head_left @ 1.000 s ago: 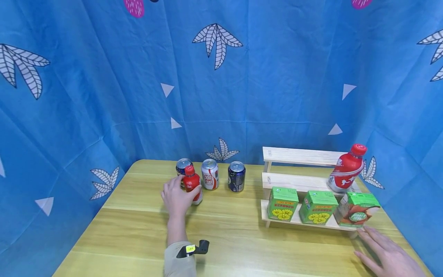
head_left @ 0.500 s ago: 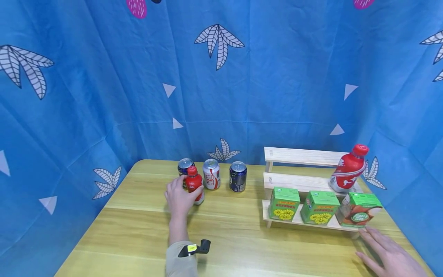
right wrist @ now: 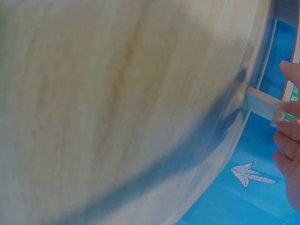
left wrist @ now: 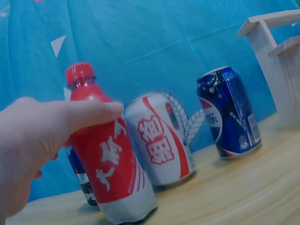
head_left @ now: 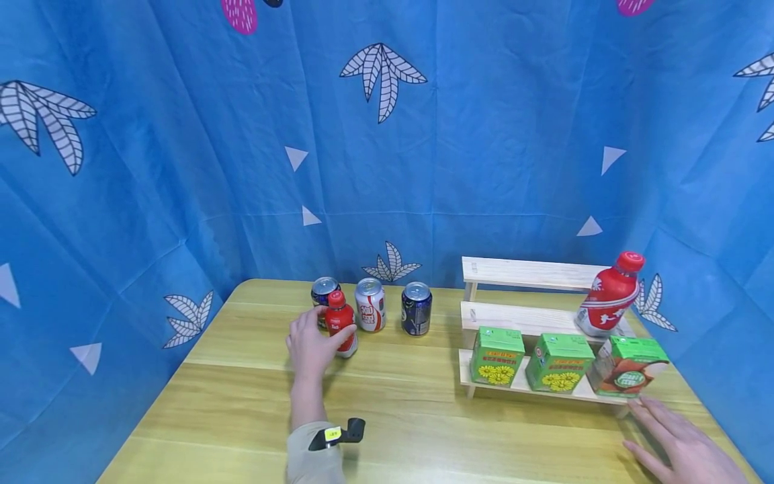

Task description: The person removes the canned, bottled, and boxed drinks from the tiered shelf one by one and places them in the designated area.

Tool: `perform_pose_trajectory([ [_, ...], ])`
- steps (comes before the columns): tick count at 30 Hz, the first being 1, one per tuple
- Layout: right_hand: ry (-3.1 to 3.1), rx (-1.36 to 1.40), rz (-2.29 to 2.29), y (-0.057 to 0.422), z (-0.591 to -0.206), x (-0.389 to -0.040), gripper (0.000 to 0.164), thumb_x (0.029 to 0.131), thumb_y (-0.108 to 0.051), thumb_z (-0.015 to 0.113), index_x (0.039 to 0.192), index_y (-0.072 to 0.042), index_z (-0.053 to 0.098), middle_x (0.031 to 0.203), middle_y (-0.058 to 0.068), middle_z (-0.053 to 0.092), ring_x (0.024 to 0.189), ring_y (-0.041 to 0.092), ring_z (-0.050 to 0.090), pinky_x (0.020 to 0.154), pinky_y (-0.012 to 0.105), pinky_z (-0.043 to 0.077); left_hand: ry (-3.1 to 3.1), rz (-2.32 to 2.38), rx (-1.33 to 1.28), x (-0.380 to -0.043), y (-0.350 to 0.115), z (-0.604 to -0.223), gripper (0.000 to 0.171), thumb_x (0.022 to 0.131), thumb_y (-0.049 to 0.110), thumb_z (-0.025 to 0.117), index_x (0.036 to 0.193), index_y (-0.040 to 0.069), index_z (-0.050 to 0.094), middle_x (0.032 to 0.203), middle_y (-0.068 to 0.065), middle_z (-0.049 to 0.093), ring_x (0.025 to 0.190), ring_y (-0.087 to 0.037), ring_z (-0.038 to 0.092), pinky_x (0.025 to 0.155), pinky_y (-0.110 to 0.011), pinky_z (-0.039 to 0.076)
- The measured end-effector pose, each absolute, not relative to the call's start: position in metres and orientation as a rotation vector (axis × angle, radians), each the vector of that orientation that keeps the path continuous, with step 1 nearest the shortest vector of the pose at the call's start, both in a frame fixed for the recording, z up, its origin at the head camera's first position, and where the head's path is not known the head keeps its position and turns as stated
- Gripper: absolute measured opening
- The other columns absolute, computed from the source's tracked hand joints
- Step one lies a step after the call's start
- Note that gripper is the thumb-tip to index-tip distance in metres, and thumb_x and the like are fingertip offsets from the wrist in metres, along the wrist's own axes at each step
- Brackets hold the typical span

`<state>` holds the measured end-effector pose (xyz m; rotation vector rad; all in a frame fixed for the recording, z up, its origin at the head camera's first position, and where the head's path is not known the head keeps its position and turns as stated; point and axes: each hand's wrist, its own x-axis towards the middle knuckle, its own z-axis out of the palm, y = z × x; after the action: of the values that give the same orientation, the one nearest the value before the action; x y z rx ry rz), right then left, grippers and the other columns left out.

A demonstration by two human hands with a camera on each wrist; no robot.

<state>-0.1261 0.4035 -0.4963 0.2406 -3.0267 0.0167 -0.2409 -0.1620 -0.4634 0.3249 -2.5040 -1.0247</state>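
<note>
In the head view my left hand (head_left: pixel 314 343) holds a small red-capped drink bottle (head_left: pixel 340 321) upright on the table, thumb at its near side and fingers behind. The left wrist view shows the thumb across the red label of the bottle (left wrist: pixel 108 164). Right behind it are a blue can (head_left: pixel 325 288) that it partly covers and a white-and-red can (head_left: pixel 370 306). My right hand (head_left: pixel 683 440) lies with extended fingers at the wooden rack's (head_left: pixel 508 316) front right corner; in the right wrist view the fingers (right wrist: pixel 290 133) are at the rack's leg.
A dark blue can (head_left: pixel 416 309) stands between the white can and the rack. Two green drink cartons (head_left: pixel 497 357) and a brown-and-green carton (head_left: pixel 629 366) line the rack's lowest step. Another red bottle (head_left: pixel 609 296) stands at the middle step's right end. A blue curtain (head_left: pixel 387 168) hangs behind.
The view has shifted slightly. My left hand stays on the bottle and my right hand at the rack's corner, with no clear movement of either.
</note>
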Motion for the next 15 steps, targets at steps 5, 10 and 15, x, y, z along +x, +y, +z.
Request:
perform_pose_trajectory([
  [5, -3.022, 0.242, 0.0, 0.403, -0.495, -0.127, 0.086, 0.079, -0.062, 0.068, 0.13, 0.006, 0.055, 0.132, 0.035, 0.05, 0.117, 0.051, 0.049, 0.089, 0.065, 0.044, -2.481, -1.032, 0.315, -0.24, -0.164, -0.456, 0.077, 0.073, 0.051, 0.08, 0.134, 0.013, 0.052, 0.135, -0.012, 0.054, 0.124, -0.033, 0.041, 0.103, -0.053, 0.03],
  [10, -3.032, 0.246, -0.004, 0.402, -0.493, -0.127, 0.086, 0.08, -0.062, 0.067, 0.13, 0.006, 0.055, 0.132, 0.035, 0.051, 0.117, 0.051, 0.05, 0.089, 0.065, 0.044, -2.474, -1.031, 0.302, -0.237, -0.165, -0.446, 0.077, 0.073, 0.053, 0.079, 0.134, 0.014, 0.052, 0.134, -0.012, 0.054, 0.125, -0.033, 0.041, 0.103, -0.053, 0.03],
  [15, -3.055, 0.247, -0.018, 0.4, -0.492, -0.127, 0.086, 0.081, -0.064, 0.065, 0.13, 0.006, 0.055, 0.131, 0.034, 0.052, 0.117, 0.051, 0.049, 0.09, 0.064, 0.044, -2.464, -1.021, 0.288, -0.232, -0.166, -0.434, 0.076, 0.074, 0.053, 0.079, 0.134, 0.014, 0.052, 0.136, -0.012, 0.053, 0.127, -0.034, 0.04, 0.105, -0.054, 0.028],
])
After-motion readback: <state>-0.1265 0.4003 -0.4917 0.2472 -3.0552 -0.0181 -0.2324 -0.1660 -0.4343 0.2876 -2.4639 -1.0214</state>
